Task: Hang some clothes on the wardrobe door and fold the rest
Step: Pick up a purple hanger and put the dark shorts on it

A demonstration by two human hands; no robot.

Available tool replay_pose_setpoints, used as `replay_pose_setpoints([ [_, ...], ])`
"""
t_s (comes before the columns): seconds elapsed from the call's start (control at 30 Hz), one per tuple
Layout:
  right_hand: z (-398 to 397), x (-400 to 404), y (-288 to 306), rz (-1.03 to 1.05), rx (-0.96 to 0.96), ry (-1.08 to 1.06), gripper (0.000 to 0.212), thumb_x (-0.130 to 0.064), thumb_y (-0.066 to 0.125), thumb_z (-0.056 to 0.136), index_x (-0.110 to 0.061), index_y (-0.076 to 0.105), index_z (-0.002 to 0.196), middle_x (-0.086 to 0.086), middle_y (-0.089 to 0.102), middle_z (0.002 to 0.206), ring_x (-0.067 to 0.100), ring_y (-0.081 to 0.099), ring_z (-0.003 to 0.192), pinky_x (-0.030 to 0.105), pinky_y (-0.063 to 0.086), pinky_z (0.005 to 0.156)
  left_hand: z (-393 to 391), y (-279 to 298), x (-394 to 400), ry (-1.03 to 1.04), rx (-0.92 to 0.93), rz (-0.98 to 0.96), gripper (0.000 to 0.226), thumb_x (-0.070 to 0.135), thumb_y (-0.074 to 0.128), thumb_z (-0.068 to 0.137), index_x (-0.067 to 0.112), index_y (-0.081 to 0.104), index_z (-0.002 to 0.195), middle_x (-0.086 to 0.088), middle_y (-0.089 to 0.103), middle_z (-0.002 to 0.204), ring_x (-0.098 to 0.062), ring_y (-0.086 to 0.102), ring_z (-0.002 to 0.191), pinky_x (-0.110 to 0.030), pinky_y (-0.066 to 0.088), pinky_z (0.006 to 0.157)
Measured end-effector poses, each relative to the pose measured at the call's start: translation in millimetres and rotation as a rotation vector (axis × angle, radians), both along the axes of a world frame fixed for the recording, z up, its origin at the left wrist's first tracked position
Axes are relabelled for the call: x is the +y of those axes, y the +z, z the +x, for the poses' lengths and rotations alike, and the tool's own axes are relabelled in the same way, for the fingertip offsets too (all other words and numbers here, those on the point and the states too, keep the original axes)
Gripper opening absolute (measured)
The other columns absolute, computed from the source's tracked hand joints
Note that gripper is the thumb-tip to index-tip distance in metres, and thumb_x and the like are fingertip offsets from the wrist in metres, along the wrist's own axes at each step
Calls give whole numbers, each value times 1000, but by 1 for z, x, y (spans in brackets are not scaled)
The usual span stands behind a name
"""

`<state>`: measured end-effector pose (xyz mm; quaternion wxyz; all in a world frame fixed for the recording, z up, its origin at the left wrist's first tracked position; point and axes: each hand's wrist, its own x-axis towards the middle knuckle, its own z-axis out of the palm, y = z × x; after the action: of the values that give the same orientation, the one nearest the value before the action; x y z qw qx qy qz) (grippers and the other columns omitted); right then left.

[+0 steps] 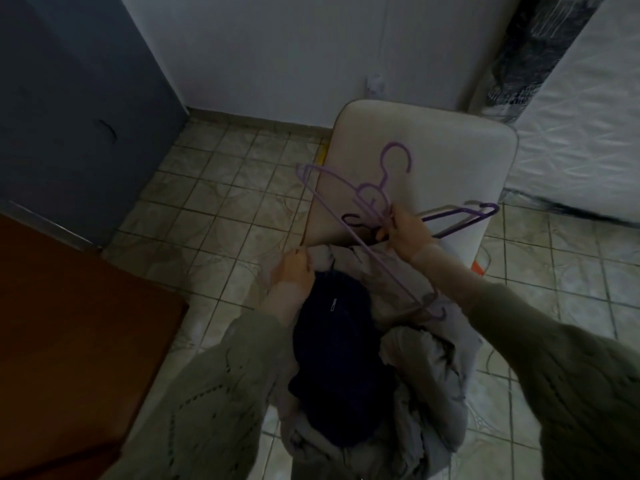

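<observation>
My right hand [403,233] grips a bunch of purple plastic hangers [363,199] in front of a cream chair back [446,157]. One hanger's long bar slants down to the right over the clothes. A pile of clothes lies on the chair seat: a dark navy zipped garment [332,348] on top of pale grey-lilac garments [429,382]. My left hand [292,268] pinches a thin dark piece at the left end of the hangers, just above the navy garment. What exactly it pinches is too dim to tell.
A brown wooden piece of furniture [69,323] stands at the left, with a dark grey wardrobe panel [76,109] behind it. A white mattress [585,126] leans at the right. Tiled floor [221,202] surrounds the chair; a white wall is beyond.
</observation>
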<state>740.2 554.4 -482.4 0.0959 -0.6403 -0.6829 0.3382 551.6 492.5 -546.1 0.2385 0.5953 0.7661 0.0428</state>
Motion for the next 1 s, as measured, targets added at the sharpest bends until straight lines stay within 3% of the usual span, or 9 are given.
replay_pose_setpoints([
  [0.17,-5,5,-20,38,15,-8,25,2,42,92,7,47,116,22,66,107,38,58,104,42,43,89,5,-38,11,131,-127,-175,33,14,51,92,7,53,124,-15,55,126,-31,52,116,-33,42,94],
  [0.3,-3,4,-35,51,66,10,23,0,38,95,4,50,115,19,68,100,37,61,95,40,45,86,7,-67,17,250,-292,-322,50,9,51,93,3,36,140,-19,43,140,-32,45,126,-35,37,103],
  [0.37,-2,3,-41,36,68,15,23,-3,41,96,4,50,115,19,67,100,36,61,95,37,45,83,10,-77,16,292,-337,-344,49,5,48,94,1,32,140,-21,48,131,-29,51,112,-34,42,95],
  [0.43,-1,1,-45,22,54,20,21,-5,42,96,3,51,113,20,67,101,36,61,96,37,46,84,10,-81,15,336,-348,-333,39,6,51,94,-1,42,131,-18,56,103,-25,51,87,-33,46,82],
  [0.5,-1,-1,-47,10,34,32,21,-6,42,96,2,51,112,22,66,103,37,60,98,41,45,86,7,-84,14,359,-367,-337,36,8,58,91,-2,48,124,-17,58,98,-22,53,79,-32,47,78],
  [0.67,-10,-7,-39,-7,49,33,23,-8,37,99,2,51,114,18,66,105,34,59,101,32,39,83,0,-78,9,302,-441,-420,59,13,70,83,-1,42,134,-16,52,132,-31,51,118,-34,45,94],
  [0.83,-23,-13,-14,36,67,35,21,-8,40,98,3,54,110,24,65,104,35,60,99,33,39,79,-11,-51,4,176,-413,-449,50,12,69,84,-2,50,128,-19,55,130,-33,53,117,-39,45,98],
  [0.93,-32,-15,12,53,60,27,22,-7,42,97,4,57,109,27,62,107,36,57,101,35,37,78,-20,-15,0,112,-262,-453,61,30,65,88,2,41,137,-15,45,139,-30,44,127,-32,38,102],
  [1.0,-36,-16,31,48,67,30,23,-7,46,96,6,58,110,28,62,107,37,57,102,34,35,77,-27,3,0,82,-292,-454,66,31,67,86,3,40,139,-15,44,142,-29,43,129,-30,38,104],
])
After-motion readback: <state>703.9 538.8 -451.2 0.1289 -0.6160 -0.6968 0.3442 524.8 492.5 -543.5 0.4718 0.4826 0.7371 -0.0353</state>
